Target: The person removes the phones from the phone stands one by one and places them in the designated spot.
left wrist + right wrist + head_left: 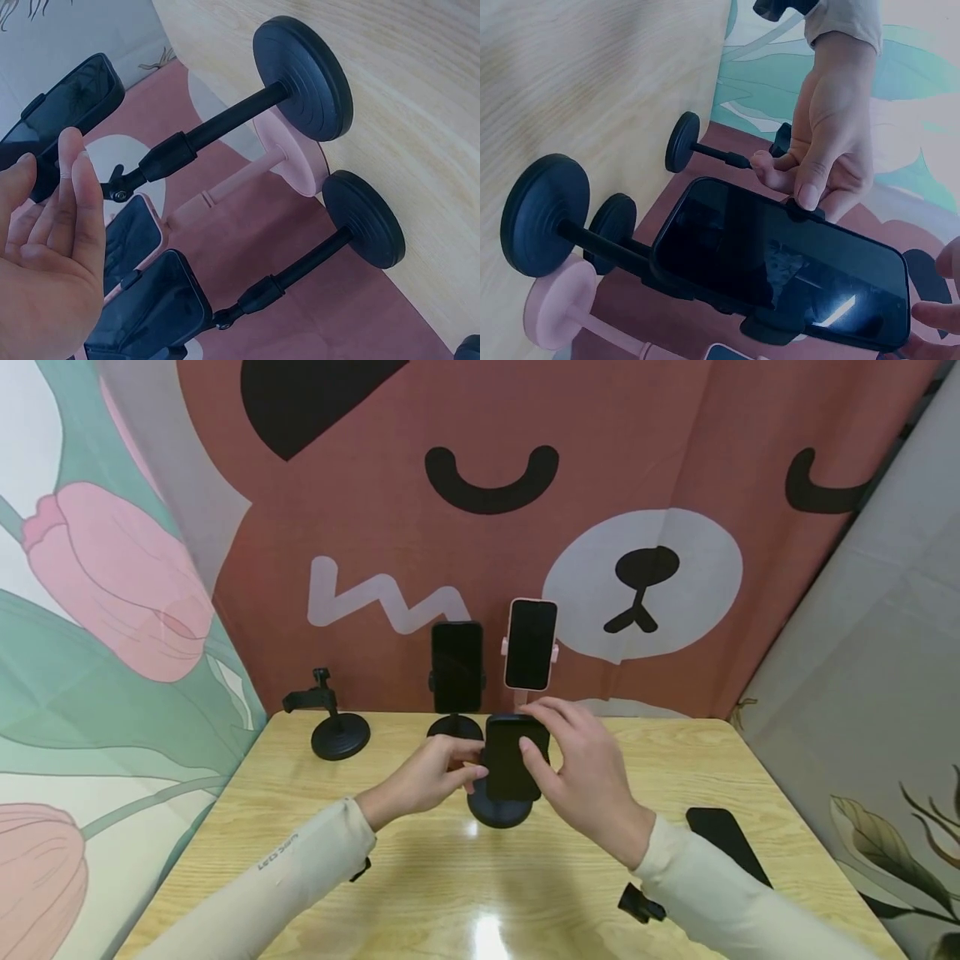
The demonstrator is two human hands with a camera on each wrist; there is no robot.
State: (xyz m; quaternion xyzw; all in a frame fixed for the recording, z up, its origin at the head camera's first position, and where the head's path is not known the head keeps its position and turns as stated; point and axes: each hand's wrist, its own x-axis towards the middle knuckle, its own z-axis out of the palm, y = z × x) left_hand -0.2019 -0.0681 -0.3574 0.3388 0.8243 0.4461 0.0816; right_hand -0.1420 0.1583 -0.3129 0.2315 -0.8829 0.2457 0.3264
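A black smartphone [512,777] sits in the clamp of a black phone stand [501,814] at the table's middle. Its dark screen faces me. At the phone's left side, my left hand [429,775] pinches the clamp [804,211] between thumb and fingers. My right hand [588,768] is at the phone's upper right, with its fingers loosely bent near the top edge. In the right wrist view, only the fingertips [930,311] of that hand show, close to the phone's end. Some of its fingers are hidden behind the phone.
Behind stand a black stand holding a phone [457,668] and a pink stand holding another phone [530,643]. A black stand without a phone [341,735] is at the back left. A dark phone-shaped slab [726,839] lies at right, partly hidden by my sleeve.
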